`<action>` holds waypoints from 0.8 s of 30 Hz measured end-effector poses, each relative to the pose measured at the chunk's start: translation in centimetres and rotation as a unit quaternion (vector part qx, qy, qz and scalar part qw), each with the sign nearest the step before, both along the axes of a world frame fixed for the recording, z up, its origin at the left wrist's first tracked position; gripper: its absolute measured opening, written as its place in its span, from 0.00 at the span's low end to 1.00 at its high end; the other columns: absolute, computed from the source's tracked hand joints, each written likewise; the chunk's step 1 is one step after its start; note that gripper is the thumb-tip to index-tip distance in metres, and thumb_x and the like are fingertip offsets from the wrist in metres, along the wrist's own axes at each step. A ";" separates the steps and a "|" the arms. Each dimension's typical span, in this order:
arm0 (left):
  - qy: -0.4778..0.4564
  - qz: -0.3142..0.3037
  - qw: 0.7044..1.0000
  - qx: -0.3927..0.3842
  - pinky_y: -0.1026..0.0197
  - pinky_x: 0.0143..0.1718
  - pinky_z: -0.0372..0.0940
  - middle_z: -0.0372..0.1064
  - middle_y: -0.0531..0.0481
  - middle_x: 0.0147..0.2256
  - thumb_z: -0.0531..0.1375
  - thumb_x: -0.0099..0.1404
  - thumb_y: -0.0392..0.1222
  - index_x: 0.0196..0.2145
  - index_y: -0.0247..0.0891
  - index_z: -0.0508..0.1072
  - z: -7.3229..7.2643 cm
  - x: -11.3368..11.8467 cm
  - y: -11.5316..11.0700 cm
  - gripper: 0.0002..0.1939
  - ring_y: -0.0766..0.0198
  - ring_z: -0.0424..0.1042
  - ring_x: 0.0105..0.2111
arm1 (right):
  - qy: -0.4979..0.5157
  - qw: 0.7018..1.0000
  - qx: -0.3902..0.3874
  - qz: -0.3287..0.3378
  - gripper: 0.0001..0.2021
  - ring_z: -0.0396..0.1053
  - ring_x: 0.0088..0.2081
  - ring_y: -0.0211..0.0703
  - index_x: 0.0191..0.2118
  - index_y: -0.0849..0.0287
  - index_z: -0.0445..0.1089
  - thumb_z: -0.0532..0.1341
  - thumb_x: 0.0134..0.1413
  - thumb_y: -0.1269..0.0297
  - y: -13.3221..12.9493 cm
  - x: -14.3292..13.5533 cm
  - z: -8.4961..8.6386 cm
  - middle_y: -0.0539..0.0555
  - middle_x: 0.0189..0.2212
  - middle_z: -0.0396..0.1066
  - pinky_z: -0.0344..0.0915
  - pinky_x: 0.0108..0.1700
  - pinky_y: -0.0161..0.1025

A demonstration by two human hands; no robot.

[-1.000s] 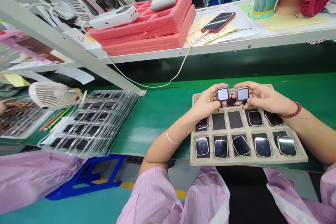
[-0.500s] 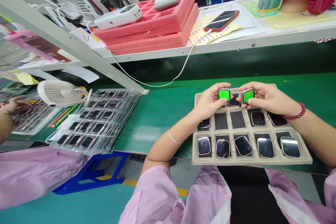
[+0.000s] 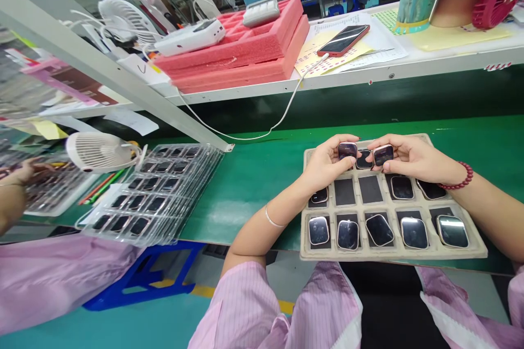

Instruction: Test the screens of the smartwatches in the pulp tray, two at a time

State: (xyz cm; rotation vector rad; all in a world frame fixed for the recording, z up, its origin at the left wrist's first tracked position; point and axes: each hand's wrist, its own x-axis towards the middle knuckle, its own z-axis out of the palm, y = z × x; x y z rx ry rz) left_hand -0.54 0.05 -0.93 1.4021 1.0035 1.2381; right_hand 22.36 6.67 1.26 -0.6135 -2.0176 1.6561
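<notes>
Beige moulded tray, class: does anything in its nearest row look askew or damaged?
The middle dark square watch looks askew: it is visibly rotated, whereas the similar watch to its right sits straighter. No damage is discernible.

Glossy, glass-like watch faces (image 3: 347,149), matt tray (image 3: 393,255), rough foam (image 3: 245,50), smooth shiny tabletop (image 3: 245,191).

Brightly and evenly lit, pale sheen on the green tabletop (image 3: 254,185), grey glare across the lower-right watch screen (image 3: 452,230), darker beneath the white shelf (image 3: 429,69), fairly sharp mid-frame, smeared and stretched toward the left edge.
</notes>
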 end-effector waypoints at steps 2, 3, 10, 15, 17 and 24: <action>0.000 0.007 1.000 -0.003 0.64 0.35 0.68 0.76 0.46 0.37 0.68 0.59 0.43 0.47 0.35 0.71 0.1 0.0 0.0 0.21 0.66 0.73 0.33 | -0.004 1.000 -0.005 0.001 0.18 0.79 0.41 0.45 0.52 0.57 0.71 0.67 0.55 0.65 0.0 -0.1 0.0 0.57 0.47 0.77 0.79 0.42 0.42; 0.000 0.009 1.000 -0.003 0.64 0.34 0.68 0.76 0.46 0.36 0.68 0.59 0.44 0.46 0.35 0.71 0.1 0.1 0.0 0.20 0.66 0.73 0.32 | -0.005 1.000 -0.009 0.001 0.18 0.79 0.41 0.45 0.52 0.57 0.71 0.66 0.56 0.64 -0.1 -0.1 0.0 0.57 0.47 0.77 0.79 0.42 0.42; 0.000 0.014 1.000 -0.022 0.65 0.29 0.67 0.75 0.48 0.33 0.71 0.56 0.51 0.41 0.34 0.72 0.3 0.2 0.0 0.22 0.68 0.70 0.27 | -0.015 0.999 -0.024 -0.017 0.18 0.79 0.39 0.46 0.51 0.55 0.73 0.69 0.55 0.58 -0.1 0.0 0.1 0.57 0.48 0.76 0.79 0.38 0.40; -0.006 0.013 0.999 -0.053 0.67 0.25 0.65 0.75 0.49 0.29 0.70 0.56 0.57 0.37 0.34 0.74 0.8 0.3 -0.3 0.23 0.70 0.69 0.24 | -0.022 0.999 -0.042 -0.014 0.20 0.78 0.34 0.42 0.46 0.57 0.75 0.67 0.57 0.46 0.0 0.1 0.2 0.56 0.39 0.78 0.78 0.35 0.37; -0.009 0.015 0.998 -0.061 0.68 0.24 0.64 0.75 0.48 0.29 0.68 0.58 0.58 0.36 0.34 0.74 1.1 0.3 -0.4 0.22 0.70 0.69 0.24 | -0.025 0.999 -0.038 -0.015 0.22 0.78 0.33 0.42 0.45 0.58 0.75 0.66 0.56 0.43 0.1 0.2 0.3 0.56 0.37 0.78 0.76 0.33 0.35; -0.022 0.015 0.997 -0.079 0.69 0.20 0.59 0.76 0.46 0.30 0.64 0.62 0.60 0.38 0.34 0.74 1.2 0.2 -0.4 0.23 0.70 0.69 0.21 | -0.033 0.999 -0.019 -0.028 0.23 0.76 0.30 0.41 0.40 0.59 0.74 0.68 0.53 0.42 -0.1 0.2 0.6 0.56 0.33 0.77 0.75 0.30 0.35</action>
